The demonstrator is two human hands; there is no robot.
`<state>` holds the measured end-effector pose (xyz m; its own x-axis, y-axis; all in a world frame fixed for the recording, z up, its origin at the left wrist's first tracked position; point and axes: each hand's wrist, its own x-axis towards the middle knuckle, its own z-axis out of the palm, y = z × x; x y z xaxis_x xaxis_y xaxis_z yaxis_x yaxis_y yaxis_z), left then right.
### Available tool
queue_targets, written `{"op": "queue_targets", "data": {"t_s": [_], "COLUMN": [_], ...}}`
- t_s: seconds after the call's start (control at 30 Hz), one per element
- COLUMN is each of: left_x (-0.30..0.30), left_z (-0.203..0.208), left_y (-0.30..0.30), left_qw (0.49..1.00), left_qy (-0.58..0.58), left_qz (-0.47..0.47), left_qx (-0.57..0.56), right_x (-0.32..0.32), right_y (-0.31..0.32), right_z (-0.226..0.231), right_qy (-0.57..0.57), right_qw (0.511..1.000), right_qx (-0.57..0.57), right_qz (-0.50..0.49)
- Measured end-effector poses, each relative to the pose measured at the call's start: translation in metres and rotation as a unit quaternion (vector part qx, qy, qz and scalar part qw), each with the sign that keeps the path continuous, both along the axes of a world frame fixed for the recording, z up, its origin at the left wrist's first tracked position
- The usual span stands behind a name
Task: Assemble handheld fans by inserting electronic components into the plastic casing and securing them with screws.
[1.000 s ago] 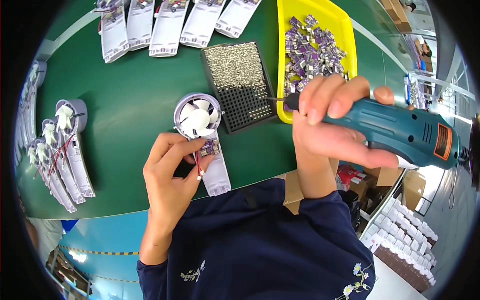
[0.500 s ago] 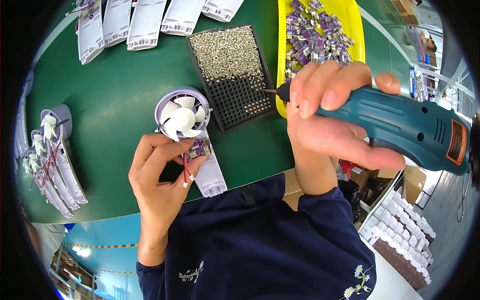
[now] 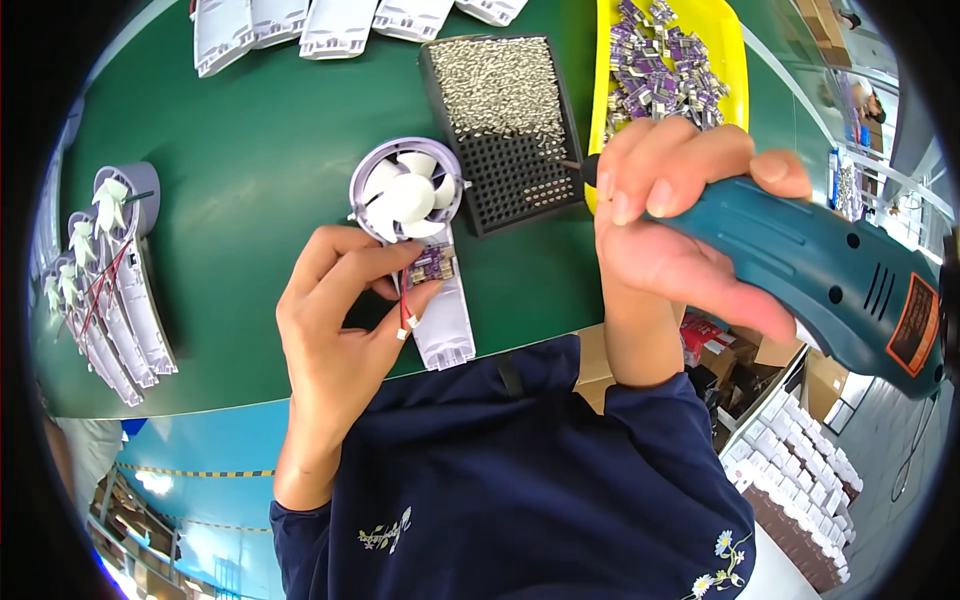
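My right hand (image 3: 690, 220) is wrapped round a teal electric screwdriver (image 3: 800, 270), its bit pointing left over the edge of a black screw tray (image 3: 490, 190). Small silvery screws (image 3: 500, 85) heap the tray's far part; its near holes are partly filled. With thumb and fingers, my left hand (image 3: 345, 300) pinches a purple circuit board (image 3: 432, 265) against a pale fan housing (image 3: 445, 325). A white fan (image 3: 410, 198) sits in the housing's round end. Red and black wires with white plugs (image 3: 407, 322) hang beside the board.
A yellow bin (image 3: 735, 75) of purple boards stands behind my right hand. Several fan housings with wires (image 3: 120, 290) lie at the left, and pale shell halves (image 3: 335, 28) line the far edge. Stacked white parts (image 3: 795, 500) sit at the lower right.
The bench and everything on it appear shifted right and slightly up in the view. The screwdriver's back end has dipped lower. My left hand keeps its pinch on the board.
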<state>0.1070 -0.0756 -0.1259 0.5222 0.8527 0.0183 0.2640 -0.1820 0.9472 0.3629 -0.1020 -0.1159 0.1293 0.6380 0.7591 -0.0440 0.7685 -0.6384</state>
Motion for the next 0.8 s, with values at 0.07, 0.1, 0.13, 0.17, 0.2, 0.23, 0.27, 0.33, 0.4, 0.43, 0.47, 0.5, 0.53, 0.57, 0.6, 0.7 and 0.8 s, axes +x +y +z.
{"op": "queue_targets", "data": {"t_s": [0.07, 0.1, 0.13, 0.17, 0.2, 0.23, 0.27, 0.33, 0.4, 0.43, 0.47, 0.5, 0.53, 0.57, 0.6, 0.7, 0.8], "left_x": [0.000, 0.000, -0.001, -0.001, -0.001, -0.001, -0.002, -0.003, -0.002, -0.004, -0.004, -0.004, -0.004, -0.003, -0.002, -0.001, -0.003], "left_z": [-0.001, -0.001, -0.001, -0.001, -0.001, -0.001, 0.000, 0.001, -0.001, -0.005, -0.005, -0.006, -0.006, -0.005, -0.005, -0.005, -0.008], "left_y": [0.000, 0.000, -0.001, -0.001, 0.000, 0.001, 0.002, 0.003, 0.004, 0.002, 0.001, 0.002, 0.002, 0.002, 0.003, 0.004, 0.002], "left_qw": [1.000, 1.000, 1.000, 1.000, 1.000, 1.000, 1.000, 1.000, 1.000, 1.000, 0.999, 0.999, 0.999, 0.999, 0.999, 0.998, 0.998], "left_qy": [-0.007, -0.008, -0.010, -0.011, -0.010, -0.012, -0.011, -0.013, -0.016, -0.017, -0.025, -0.024, -0.029, -0.035, -0.036, -0.050, -0.058], "left_qz": [-0.001, 0.002, 0.000, 0.000, 0.005, -0.003, -0.011, -0.010, -0.017, -0.014, -0.013, -0.012, -0.011, -0.011, -0.011, -0.009, -0.002], "left_qx": [0.001, 0.001, 0.000, -0.002, -0.004, 0.005, 0.014, 0.016, 0.021, 0.020, 0.020, 0.020, 0.019, 0.019, 0.019, 0.027, 0.011], "right_x": [-0.002, -0.002, -0.003, -0.007, -0.011, -0.017, -0.025, -0.043, -0.065, -0.075, -0.082, -0.087, -0.091, -0.095, -0.099, -0.101, -0.103], "right_y": [-0.001, -0.003, -0.005, -0.006, -0.008, -0.012, -0.016, -0.028, -0.037, -0.039, -0.039, -0.037, -0.034, -0.032, -0.031, -0.031, -0.031], "right_z": [0.001, 0.004, 0.007, 0.011, 0.016, 0.022, 0.030, 0.048, 0.053, 0.049, 0.048, 0.046, 0.044, 0.044, 0.042, 0.041, 0.037], "right_qy": [-0.002, -0.012, -0.021, -0.021, 0.005, 0.031, 0.035, 0.049, 0.065, 0.067, 0.060, 0.061, 0.052, 0.041, 0.040, 0.032, 0.024], "right_qw": [1.000, 1.000, 0.999, 1.000, 1.000, 0.999, 0.999, 0.997, 0.996, 0.997, 0.998, 0.998, 0.998, 0.999, 0.999, 0.998, 0.997], "right_qx": [0.002, -0.007, -0.016, -0.017, -0.017, -0.018, -0.020, -0.016, -0.006, -0.003, 0.001, 0.000, -0.006, -0.012, -0.013, -0.053, -0.076], "right_qz": [-0.012, -0.015, -0.018, -0.013, -0.018, -0.024, -0.019, -0.053, -0.058, -0.041, -0.026, -0.025, -0.018, -0.012, -0.012, -0.011, -0.008]}}
